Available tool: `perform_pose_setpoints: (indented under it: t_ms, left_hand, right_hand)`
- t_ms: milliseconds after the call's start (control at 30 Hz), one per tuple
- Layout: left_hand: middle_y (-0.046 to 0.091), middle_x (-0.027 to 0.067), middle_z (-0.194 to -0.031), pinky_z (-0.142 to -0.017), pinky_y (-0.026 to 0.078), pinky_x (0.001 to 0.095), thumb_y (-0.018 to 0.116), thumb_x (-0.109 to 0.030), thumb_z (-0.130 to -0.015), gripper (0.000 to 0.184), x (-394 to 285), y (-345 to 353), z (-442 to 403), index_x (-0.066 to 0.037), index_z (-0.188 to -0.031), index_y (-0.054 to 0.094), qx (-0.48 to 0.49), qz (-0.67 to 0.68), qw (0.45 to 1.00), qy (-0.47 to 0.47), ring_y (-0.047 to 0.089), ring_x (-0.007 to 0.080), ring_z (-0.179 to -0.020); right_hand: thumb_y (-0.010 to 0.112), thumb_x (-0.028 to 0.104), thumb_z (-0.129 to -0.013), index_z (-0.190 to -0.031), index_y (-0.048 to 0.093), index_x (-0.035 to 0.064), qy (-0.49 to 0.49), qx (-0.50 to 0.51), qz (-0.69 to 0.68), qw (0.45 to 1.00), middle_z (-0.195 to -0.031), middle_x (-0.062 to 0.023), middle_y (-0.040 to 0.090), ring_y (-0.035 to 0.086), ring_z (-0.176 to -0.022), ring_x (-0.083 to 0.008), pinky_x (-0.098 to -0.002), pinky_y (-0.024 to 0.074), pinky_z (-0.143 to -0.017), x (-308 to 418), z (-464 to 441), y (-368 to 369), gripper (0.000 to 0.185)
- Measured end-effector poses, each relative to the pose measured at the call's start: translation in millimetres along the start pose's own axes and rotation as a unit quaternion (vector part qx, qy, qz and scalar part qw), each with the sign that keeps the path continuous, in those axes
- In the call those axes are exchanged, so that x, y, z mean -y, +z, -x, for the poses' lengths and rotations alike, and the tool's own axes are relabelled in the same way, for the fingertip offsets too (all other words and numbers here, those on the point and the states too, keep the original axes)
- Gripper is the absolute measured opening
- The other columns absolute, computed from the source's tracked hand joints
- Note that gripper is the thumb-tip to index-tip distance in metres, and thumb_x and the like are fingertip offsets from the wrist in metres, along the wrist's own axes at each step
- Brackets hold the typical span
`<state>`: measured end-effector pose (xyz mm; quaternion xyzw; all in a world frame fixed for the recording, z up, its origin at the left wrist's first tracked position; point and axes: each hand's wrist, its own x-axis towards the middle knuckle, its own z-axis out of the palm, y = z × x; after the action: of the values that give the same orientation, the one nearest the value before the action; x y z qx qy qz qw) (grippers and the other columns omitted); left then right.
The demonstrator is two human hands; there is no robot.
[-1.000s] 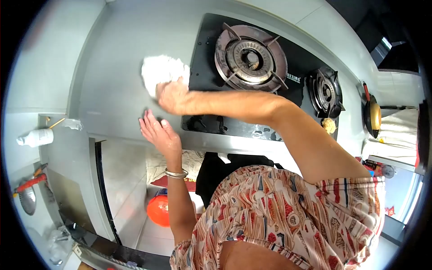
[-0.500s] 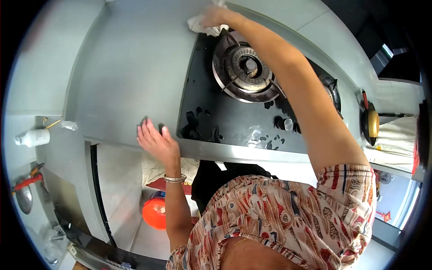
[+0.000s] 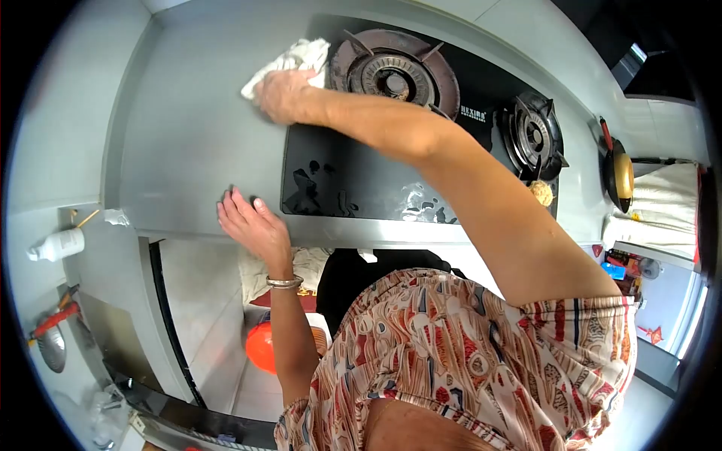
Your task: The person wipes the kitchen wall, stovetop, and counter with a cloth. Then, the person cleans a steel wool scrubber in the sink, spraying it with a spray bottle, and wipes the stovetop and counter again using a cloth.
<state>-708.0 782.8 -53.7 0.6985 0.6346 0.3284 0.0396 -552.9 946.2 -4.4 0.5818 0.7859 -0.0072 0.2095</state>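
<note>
My right hand (image 3: 282, 98) is closed over a white cloth (image 3: 299, 56) and presses it on the grey countertop (image 3: 184, 128), just left of the black gas stove (image 3: 353, 161). The cloth's far end bunches up near the large burner (image 3: 395, 75). Flat at the counter's front edge lies my left hand (image 3: 256, 225), fingers spread, holding nothing. Wet patches (image 3: 304, 188) show on the stove's front left corner. My right forearm crosses over the stove and hides part of its glass.
A smaller burner (image 3: 535, 135) sits at the stove's right, with a tan scrubber-like ball (image 3: 541, 193) near it. A pan (image 3: 620, 177) stands farther right. At left are a white bottle (image 3: 56, 246) and a red-handled tool (image 3: 55, 321). An orange-red basin (image 3: 261, 348) is below the counter.
My right hand has brought the cloth from the stove's back left corner toward me and to the left. The left hand stays at the counter edge. The view has shifted slightly.
</note>
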Motion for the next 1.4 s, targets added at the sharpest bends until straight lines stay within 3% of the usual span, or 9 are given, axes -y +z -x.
perform_pose_setpoints:
  t_ms: [333, 567, 633, 700, 800, 867, 967, 1100, 1400]
  left_hand:
    - [0.042, 0.0203, -0.121, -0.099, 0.023, 0.0489, 0.046, -0.013, -0.082, 0.045, -4.2, -7.8, 17.1, 0.002, -0.124, 0.037, 0.065, 0.118, 0.991, 0.024, 0.034, 0.0404, -0.114]
    - [0.052, 0.0166, -0.09, -0.081, 0.035, 0.0442, 0.054, -0.013, -0.083, 0.025, -4.7, -48.5, 60.6, 0.001, -0.104, 0.05, 0.148, 0.219, 0.964, -0.025, 0.049, 0.0332, -0.086]
    - [0.053, 0.0146, -0.084, -0.08, 0.036, 0.0426, 0.055, -0.012, -0.083, 0.017, -1.4, -48.2, 54.3, 0.0, -0.094, 0.053, 0.006, 0.208, 0.977, -0.039, 0.05, 0.0308, -0.083]
    - [0.053, 0.0163, -0.089, -0.08, 0.037, 0.0433, 0.052, -0.015, -0.085, 0.019, 15.0, -59.4, 22.7, 0.001, -0.096, 0.053, -0.04, 0.128, 0.991, -0.001, 0.049, 0.0318, -0.088]
    - [0.049, 0.023, -0.111, -0.088, 0.035, 0.0459, 0.045, -0.019, -0.089, 0.03, 26.6, -57.4, -12.9, 0.002, -0.111, 0.049, -0.036, 0.043, 0.998, -0.005, 0.043, 0.0379, -0.108]
    - [0.044, 0.0246, -0.119, -0.093, 0.032, 0.0466, 0.042, -0.022, -0.09, 0.036, 52.7, -37.0, -1.1, 0.002, -0.116, 0.045, 0.065, 0.07, 0.995, -0.003, 0.038, 0.0402, -0.114]
    - [0.035, 0.0273, -0.129, -0.099, 0.026, 0.0478, 0.038, -0.025, -0.091, 0.044, 32.7, -39.1, 17.1, 0.005, -0.124, 0.037, 0.172, 0.115, 0.978, -0.015, 0.031, 0.0432, -0.121]
    - [0.036, 0.0281, -0.128, -0.101, 0.024, 0.0453, 0.035, -0.026, -0.092, 0.048, -25.4, -23.4, 43.4, 0.007, -0.127, 0.031, 0.08, 0.106, 0.989, 0.064, 0.032, 0.0409, -0.121]
    - [0.04, 0.0299, -0.121, -0.095, 0.029, 0.0473, 0.046, -0.018, -0.085, 0.05, -132.9, 5.4, 69.7, 0.011, -0.123, 0.032, 0.201, 0.161, 0.947, 0.191, 0.038, 0.0426, -0.112]
  right_hand:
    - [0.048, 0.015, -0.076, -0.102, 0.05, -0.0087, -0.164, -0.144, 0.052, 0.974, -0.086, -0.0343, 0.048, 0.058, -0.068, -0.0356, -0.0577, 0.0486, -0.043, 85.6, 112.4, 17.8, 0.035]
    - [0.054, 0.012, -0.071, -0.087, 0.062, 0.0106, -0.26, -0.075, -0.133, 0.953, -0.087, -0.0103, 0.056, 0.061, -0.067, -0.0221, -0.0346, 0.0501, -0.049, 67.5, 155.2, 19.0, 0.018]
    - [0.055, 0.011, -0.071, -0.088, 0.062, 0.011, -0.246, 0.027, -0.244, 0.938, -0.087, -0.0116, 0.055, 0.061, -0.067, -0.0253, -0.0364, 0.0501, -0.05, 55.9, 130.6, -25.1, 0.018]
    - [0.057, 0.012, -0.071, -0.088, 0.062, 0.0118, -0.244, -0.124, -0.241, 0.931, -0.087, -0.0139, 0.055, 0.06, -0.063, -0.0271, -0.0376, 0.049, -0.049, 75.9, 94.1, -16.5, 0.018]
    - [0.058, 0.012, -0.07, -0.089, 0.062, 0.0124, -0.215, -0.042, -0.232, 0.948, -0.093, -0.0136, 0.055, 0.058, -0.077, -0.0293, -0.0388, 0.0489, -0.063, 110.7, 65.8, -0.3, 0.02]
    - [0.059, 0.014, -0.069, -0.09, 0.062, 0.0116, -0.196, -0.229, -0.162, 0.94, -0.1, -0.0124, 0.053, 0.05, -0.095, -0.0321, -0.0402, 0.0422, -0.081, 125.6, 80.2, 20.2, 0.022]
    - [0.06, 0.017, -0.069, -0.094, 0.062, 0.0136, -0.245, -0.182, -0.225, 0.925, -0.104, -0.0111, 0.052, 0.041, -0.104, -0.0343, -0.0416, 0.0334, -0.091, 109.6, 99.2, 33.0, 0.025]
    - [0.06, 0.017, -0.068, -0.094, 0.063, 0.0165, -0.243, -0.249, -0.309, 0.885, -0.107, -0.0046, 0.053, 0.045, -0.101, -0.0275, -0.0361, 0.0418, -0.085, 67.2, 137.3, 52.6, 0.026]
    - [0.059, 0.014, -0.067, -0.091, 0.063, 0.0089, -0.111, -0.292, -0.35, 0.883, -0.099, -0.0046, 0.055, 0.049, -0.098, -0.0272, -0.038, 0.0435, -0.082, -24.3, 247.1, 100.0, 0.025]
